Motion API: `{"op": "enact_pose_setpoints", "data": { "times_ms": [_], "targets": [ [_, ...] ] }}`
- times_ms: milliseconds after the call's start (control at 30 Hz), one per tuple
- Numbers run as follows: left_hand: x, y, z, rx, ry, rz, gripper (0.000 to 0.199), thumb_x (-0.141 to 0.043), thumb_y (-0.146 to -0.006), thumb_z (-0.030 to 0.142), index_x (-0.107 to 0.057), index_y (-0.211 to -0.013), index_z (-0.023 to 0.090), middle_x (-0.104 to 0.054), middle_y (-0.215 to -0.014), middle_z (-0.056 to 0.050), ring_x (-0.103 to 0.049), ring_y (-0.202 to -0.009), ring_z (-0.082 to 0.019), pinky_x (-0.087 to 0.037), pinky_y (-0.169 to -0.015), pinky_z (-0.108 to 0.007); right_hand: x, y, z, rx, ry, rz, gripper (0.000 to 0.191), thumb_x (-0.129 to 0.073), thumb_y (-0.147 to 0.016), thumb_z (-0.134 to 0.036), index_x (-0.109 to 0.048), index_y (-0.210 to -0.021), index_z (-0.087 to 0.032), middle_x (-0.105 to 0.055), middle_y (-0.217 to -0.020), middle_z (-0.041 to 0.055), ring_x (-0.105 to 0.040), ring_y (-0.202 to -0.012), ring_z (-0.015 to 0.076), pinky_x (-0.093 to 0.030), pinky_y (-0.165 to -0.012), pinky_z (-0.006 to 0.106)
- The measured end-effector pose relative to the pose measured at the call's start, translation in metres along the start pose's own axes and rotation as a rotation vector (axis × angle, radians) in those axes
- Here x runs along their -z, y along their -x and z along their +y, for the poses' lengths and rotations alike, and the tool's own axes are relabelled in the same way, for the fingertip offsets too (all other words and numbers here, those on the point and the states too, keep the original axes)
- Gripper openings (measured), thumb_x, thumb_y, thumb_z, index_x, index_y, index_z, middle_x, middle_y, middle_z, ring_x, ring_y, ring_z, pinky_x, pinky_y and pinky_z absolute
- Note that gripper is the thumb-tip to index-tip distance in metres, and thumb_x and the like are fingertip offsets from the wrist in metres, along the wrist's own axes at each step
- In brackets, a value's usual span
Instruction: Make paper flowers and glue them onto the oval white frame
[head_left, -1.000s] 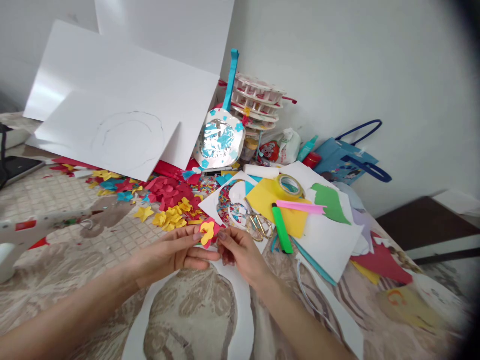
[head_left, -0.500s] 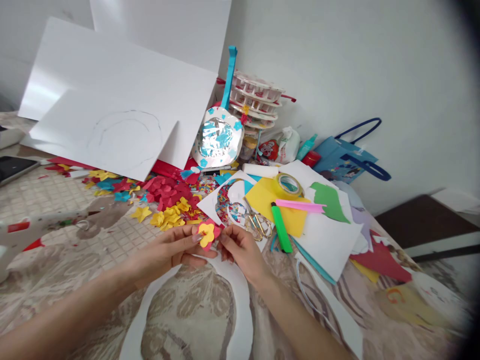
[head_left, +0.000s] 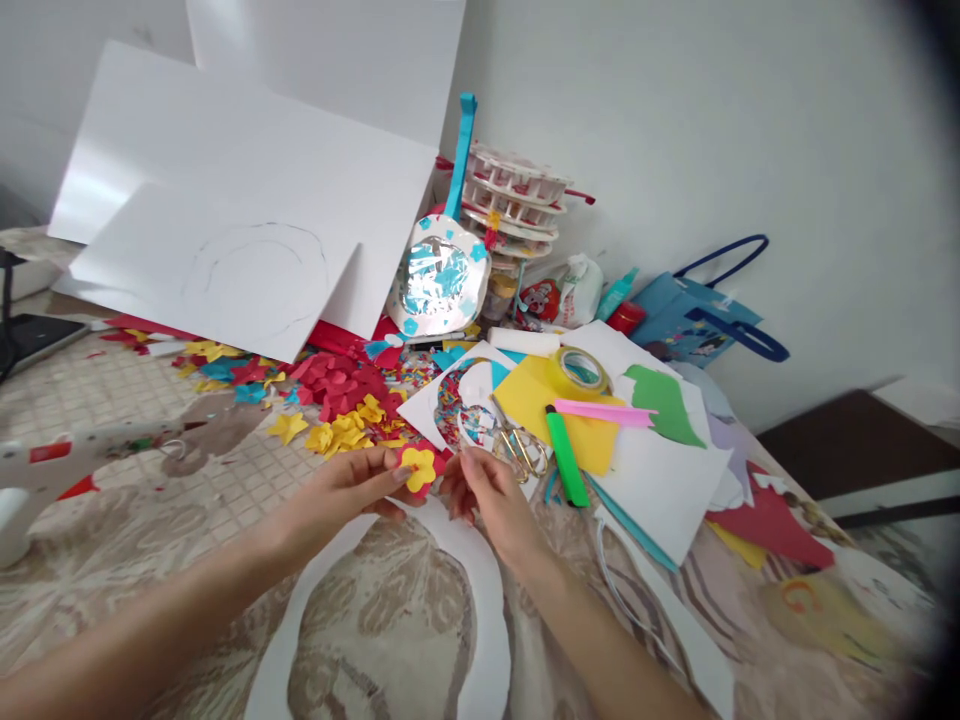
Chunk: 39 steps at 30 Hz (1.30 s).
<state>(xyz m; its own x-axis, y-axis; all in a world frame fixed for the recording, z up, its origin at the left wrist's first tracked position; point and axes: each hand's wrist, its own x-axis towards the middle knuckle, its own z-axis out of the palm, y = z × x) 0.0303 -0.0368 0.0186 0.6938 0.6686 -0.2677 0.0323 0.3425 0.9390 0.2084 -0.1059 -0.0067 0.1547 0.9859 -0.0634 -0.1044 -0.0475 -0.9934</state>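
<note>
Two hands in view: left hand (head_left: 341,495) and right hand (head_left: 491,495), fingertips meeting on one paper flower (head_left: 421,466), a yellow blossom on a red one. Just beyond the right fingertips, one pair of scissors (head_left: 517,447). Farther right of them, one green marker (head_left: 566,458), one pink strip (head_left: 604,412), one tape roll (head_left: 579,370), one green paper scrap (head_left: 664,402). Beyond the left fingertips, one heap of red cut-outs (head_left: 341,383) and one of yellow cut-outs (head_left: 345,430); loose pieces too many and small to count. Far left of the fingers, one glue gun (head_left: 75,458). Under the wrists, one white paper ring (head_left: 480,590). Well beyond the fingers, three white boards (head_left: 247,170), one foil-covered plate (head_left: 439,280), one blue bag (head_left: 694,320).
</note>
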Motion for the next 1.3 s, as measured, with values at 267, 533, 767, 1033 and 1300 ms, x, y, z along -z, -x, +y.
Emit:
{"op": "enact_pose_setpoints", "data": {
  "times_ms": [267,533,767,1033,1300],
  "targets": [
    [-0.002,0.0,-0.004,-0.086,-0.21,-0.026,0.025,-0.06,-0.079,0.042,-0.061,-0.077,0.017,-0.065,-0.072,-0.003,-0.061,-0.068,-0.015,-0.047,-0.06,-0.023,-0.007,0.006,-0.009,-0.055,-0.062,-0.079,0.025,-0.063,-0.078,-0.041,-0.055,-0.074,-0.018,-0.056,-0.056,-0.0044,-0.046,-0.042,0.0066,-0.029,-0.038,0.017],
    [-0.004,-0.001,-0.005,-0.074,-0.17,-0.038,0.025,-0.059,-0.079,0.041,-0.058,-0.077,0.016,-0.062,-0.068,0.001,-0.057,-0.061,-0.011,-0.044,-0.057,-0.021,-0.007,0.008,-0.006,-0.069,-0.04,-0.084,0.019,-0.061,-0.079,-0.033,-0.053,-0.073,-0.018,-0.057,-0.057,-0.0038,-0.046,-0.044,0.0063,-0.029,-0.039,0.017],
    [-0.003,0.0,-0.014,-0.196,-0.26,0.059,0.022,-0.054,-0.084,0.037,-0.054,-0.075,0.017,-0.059,-0.067,0.001,-0.056,-0.061,-0.011,-0.045,-0.057,-0.022,-0.013,0.013,-0.011,0.021,0.009,0.067,0.016,-0.058,-0.082,-0.033,-0.049,-0.077,-0.02,-0.046,-0.052,-0.008,-0.04,-0.045,0.0071,-0.029,-0.042,0.018],
    [-0.008,0.005,-0.015,-0.361,-0.431,0.144,0.017,-0.049,-0.088,0.029,-0.053,-0.077,0.017,-0.061,-0.071,0.0,-0.059,-0.066,-0.012,-0.046,-0.06,-0.023,-0.018,0.02,-0.016,0.049,0.168,0.072,0.012,-0.059,-0.081,-0.027,-0.058,-0.075,-0.017,-0.048,-0.059,-0.0056,-0.037,-0.05,0.007,-0.03,-0.047,0.02],
    [-0.008,0.006,-0.012,-0.383,-0.477,0.165,0.016,-0.049,-0.087,0.028,-0.054,-0.077,0.016,-0.061,-0.071,-0.001,-0.059,-0.066,-0.012,-0.046,-0.06,-0.023,-0.019,0.019,-0.017,0.084,0.244,0.086,0.012,-0.057,-0.081,-0.027,-0.059,-0.076,-0.016,-0.056,-0.065,-0.0024,-0.046,-0.056,0.0096,-0.036,-0.051,0.02]
  ]
}}
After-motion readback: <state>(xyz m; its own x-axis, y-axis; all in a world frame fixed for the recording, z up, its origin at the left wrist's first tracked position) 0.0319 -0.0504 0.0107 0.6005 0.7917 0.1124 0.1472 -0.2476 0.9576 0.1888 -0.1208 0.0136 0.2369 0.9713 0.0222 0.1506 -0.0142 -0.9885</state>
